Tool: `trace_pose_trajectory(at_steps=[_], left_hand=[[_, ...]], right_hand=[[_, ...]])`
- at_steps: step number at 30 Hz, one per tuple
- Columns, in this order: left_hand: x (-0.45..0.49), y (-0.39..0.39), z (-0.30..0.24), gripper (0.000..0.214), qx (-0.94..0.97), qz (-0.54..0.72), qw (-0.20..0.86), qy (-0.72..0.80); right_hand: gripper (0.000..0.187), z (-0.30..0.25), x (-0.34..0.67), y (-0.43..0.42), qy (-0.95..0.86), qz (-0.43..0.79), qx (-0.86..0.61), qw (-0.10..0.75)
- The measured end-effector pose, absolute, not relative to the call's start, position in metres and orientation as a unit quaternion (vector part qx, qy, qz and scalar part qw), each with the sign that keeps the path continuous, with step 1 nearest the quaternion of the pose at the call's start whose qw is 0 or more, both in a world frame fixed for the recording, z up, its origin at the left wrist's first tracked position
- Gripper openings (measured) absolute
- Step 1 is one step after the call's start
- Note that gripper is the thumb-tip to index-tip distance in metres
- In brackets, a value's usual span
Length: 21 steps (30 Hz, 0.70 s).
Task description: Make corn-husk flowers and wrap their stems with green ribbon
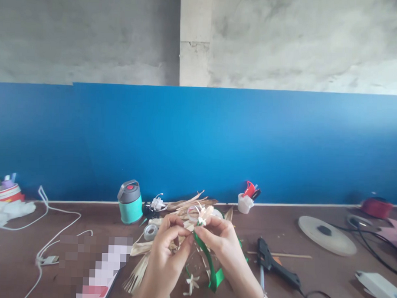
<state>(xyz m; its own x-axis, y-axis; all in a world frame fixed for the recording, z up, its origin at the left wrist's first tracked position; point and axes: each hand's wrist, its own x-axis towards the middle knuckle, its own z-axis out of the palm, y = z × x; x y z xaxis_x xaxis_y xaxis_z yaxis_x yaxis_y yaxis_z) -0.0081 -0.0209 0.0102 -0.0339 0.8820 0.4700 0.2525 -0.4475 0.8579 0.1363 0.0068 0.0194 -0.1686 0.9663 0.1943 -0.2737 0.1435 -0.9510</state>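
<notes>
My left hand (165, 256) and my right hand (224, 245) meet over the brown table (311, 274), fingers pinched together on a small pale straw flower (201, 216) with a clear loop above it. A green ribbon (210, 264) hangs from the flower's stem between my hands and curls down to the table. A loose little straw flower (191, 282) lies below my hands. Dried straw leaves (183, 206) are heaped behind and under my left hand.
A black glue gun (272, 262) with its cord lies right of my hands. A teal jar (130, 202), tape roll (150, 231), white cup with tools (245, 202), round disc (325, 234), white cable (52, 231) and red bucket (6, 192) stand around, before a blue wall.
</notes>
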Motion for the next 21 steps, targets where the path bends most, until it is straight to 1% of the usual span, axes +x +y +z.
trace_pose_trajectory(at_steps=[12, 16, 21], left_hand=[[-0.007, -0.018, 0.006, 0.02, 0.627, 0.571, 0.311, 0.429], [-0.006, -0.018, 0.005, 0.019, 0.608, 0.576, 0.345, 0.424], [-0.006, -0.017, 0.003, 0.023, 0.599, 0.582, 0.361, 0.415]], right_hand=[[0.03, 0.013, 0.135, 0.011, -0.47, 0.587, -0.317, 0.578], [0.026, 0.011, 0.134, 0.013, -0.462, 0.594, -0.302, 0.586], [0.021, 0.016, 0.133, 0.009, -0.46, 0.6, -0.293, 0.585]])
